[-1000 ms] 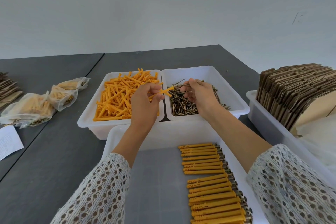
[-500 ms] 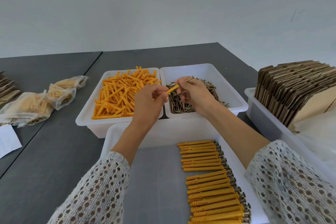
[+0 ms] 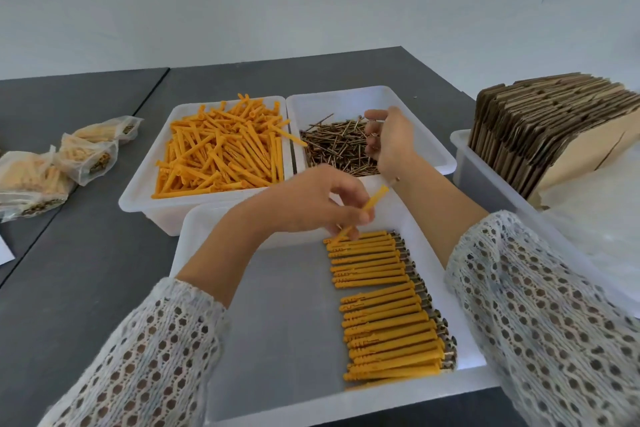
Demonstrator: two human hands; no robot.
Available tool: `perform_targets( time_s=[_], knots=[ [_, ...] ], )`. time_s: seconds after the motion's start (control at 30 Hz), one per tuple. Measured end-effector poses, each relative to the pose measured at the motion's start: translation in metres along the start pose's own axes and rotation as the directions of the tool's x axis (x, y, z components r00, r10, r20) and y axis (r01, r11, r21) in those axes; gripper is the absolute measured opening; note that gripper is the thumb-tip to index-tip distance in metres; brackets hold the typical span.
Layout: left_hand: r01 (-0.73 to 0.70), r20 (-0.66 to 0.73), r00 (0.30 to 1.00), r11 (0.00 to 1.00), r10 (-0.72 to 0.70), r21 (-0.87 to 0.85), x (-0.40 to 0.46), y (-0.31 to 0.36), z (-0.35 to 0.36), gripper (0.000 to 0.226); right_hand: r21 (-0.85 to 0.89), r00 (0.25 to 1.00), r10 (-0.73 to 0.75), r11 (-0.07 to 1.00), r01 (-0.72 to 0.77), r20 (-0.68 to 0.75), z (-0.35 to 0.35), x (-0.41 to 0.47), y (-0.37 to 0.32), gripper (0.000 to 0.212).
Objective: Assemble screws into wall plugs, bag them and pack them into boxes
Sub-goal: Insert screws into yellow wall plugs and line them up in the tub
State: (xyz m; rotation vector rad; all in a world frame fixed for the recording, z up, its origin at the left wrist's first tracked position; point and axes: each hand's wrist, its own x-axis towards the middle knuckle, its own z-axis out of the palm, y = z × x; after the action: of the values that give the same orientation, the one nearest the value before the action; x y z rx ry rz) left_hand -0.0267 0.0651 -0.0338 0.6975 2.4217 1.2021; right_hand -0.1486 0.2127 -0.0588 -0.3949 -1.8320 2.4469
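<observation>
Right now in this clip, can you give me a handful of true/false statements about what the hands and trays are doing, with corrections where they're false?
1. The left hand holds an orange wall plug above the near tray. True.
2. The right hand is over the tray of loose orange plugs. False: it is over the screw tray.
3. The assembled plugs lie in a row along the near tray's right side. True.
4. The flattened cardboard boxes stand on the left of the table. False: they stand in a bin on the right.
5. The filled bags lie inside the near tray. False: they lie on the table, far left.
</observation>
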Motion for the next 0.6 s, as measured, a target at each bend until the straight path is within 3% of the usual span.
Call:
perform_targets(
  time_s=[0.07, 0.13, 0.2, 0.37, 0.6],
  knots=[
    [0.043, 0.175, 0.982, 0.984, -0.074, 0.174, 0.005, 0.003, 0.023, 0.005, -0.002, 0.999, 0.049, 0.999, -0.049, -0.016, 0.0, 0.002, 0.0, 0.036],
    [0.041, 0.253, 0.958, 0.935, -0.137, 0.352, 0.011, 0.005, 0.047, 0.006, -0.036, 0.998, 0.06, 0.998, -0.06, -0.009, 0.001, 0.003, -0.001, 0.032],
    [0.015, 0.305, 0.939, 0.905, -0.16, 0.425, 0.013, 0.006, 0.068, 0.013, -0.06, 0.998, 0.061, 0.996, -0.062, -0.01, 0.001, 0.003, -0.001, 0.03],
    [-0.038, 0.327, 0.935, 0.881, -0.135, 0.472, 0.012, 0.007, 0.084, 0.024, -0.083, 0.998, 0.071, 0.994, -0.07, -0.001, 0.002, 0.005, 0.0, 0.031],
    [-0.075, 0.336, 0.938, 0.896, -0.086, 0.438, 0.012, 0.009, 0.086, 0.019, -0.111, 0.996, 0.094, 0.989, -0.093, 0.003, 0.005, 0.005, 0.0, 0.031]
  ],
)
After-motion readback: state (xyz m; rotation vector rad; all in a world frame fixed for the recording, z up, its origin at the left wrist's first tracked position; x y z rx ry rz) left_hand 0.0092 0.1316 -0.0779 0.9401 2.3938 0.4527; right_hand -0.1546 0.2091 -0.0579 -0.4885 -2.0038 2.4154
